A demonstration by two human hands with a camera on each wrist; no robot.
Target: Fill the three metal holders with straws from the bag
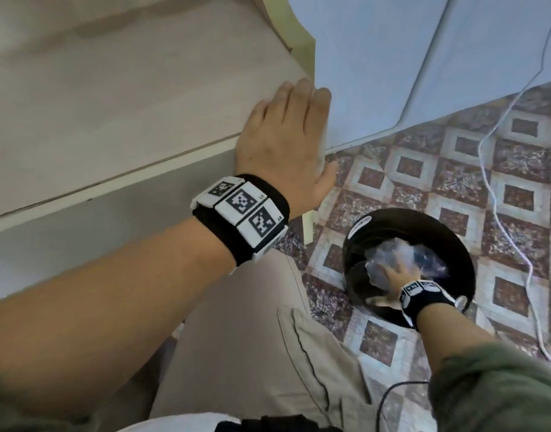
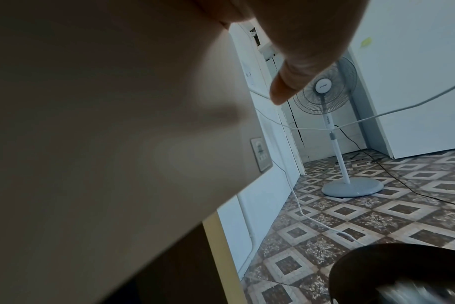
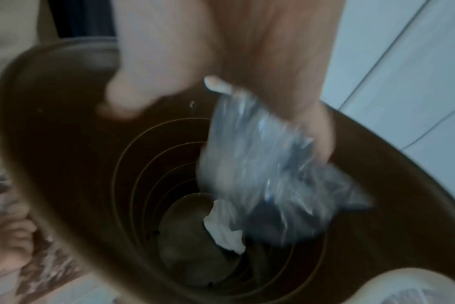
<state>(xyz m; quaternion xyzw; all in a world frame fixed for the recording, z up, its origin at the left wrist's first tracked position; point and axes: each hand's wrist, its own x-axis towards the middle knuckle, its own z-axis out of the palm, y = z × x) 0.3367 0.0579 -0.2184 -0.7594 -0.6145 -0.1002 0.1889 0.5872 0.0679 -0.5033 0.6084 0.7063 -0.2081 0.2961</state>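
Observation:
A crumpled clear plastic bag (image 1: pixel 402 254) hangs inside the mouth of a black round bin (image 1: pixel 455 244) on the floor. My right hand (image 1: pixel 392 282) reaches into the bin. In the blurred right wrist view its fingers (image 3: pixel 286 61) lie fairly straight against the bag (image 3: pixel 260 174), with the thumb held apart from it. My left hand (image 1: pixel 286 135) rests flat on the corner of the pale table (image 1: pixel 112 88), fingers straight. No metal holders or straws show in any view.
A scrap of white paper (image 3: pixel 223 230) lies at the bottom of the bin (image 3: pixel 65 144). A white cable (image 1: pixel 498 213) trails over the patterned tile floor. A standing fan (image 2: pixel 325 90) is by the far wall. My trouser leg fills the lower middle of the head view.

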